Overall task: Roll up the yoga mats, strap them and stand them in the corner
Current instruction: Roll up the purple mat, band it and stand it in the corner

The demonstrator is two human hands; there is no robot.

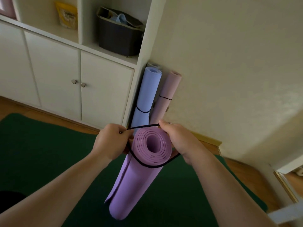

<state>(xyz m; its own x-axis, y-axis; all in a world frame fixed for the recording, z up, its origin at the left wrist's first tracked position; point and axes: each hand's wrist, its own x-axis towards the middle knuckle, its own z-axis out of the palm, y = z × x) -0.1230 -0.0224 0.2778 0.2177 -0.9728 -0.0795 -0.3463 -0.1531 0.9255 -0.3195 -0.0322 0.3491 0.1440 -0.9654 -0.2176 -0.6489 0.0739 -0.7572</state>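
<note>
A rolled purple yoga mat (pixel 136 181) stands upright in front of me, its spiral top end facing the camera. A thin black strap (pixel 147 165) loops around its upper part. My left hand (pixel 111 141) pinches one side of the strap at the mat's left. My right hand (pixel 178 141) grips the other side, and the strap runs taut between both hands across the far rim. In the corner behind stand a blue rolled mat (pixel 147 95) and a pink rolled mat (pixel 165 99), each with a black strap around it. Another roll's top peeks out behind them.
A dark green mat (pixel 49 153) lies flat on the wooden floor under me. A white cabinet (pixel 65 76) with doors and open shelves stands left of the corner; a dark bin (pixel 119 36) sits on its shelf. The cream wall (pixel 229 63) is on the right.
</note>
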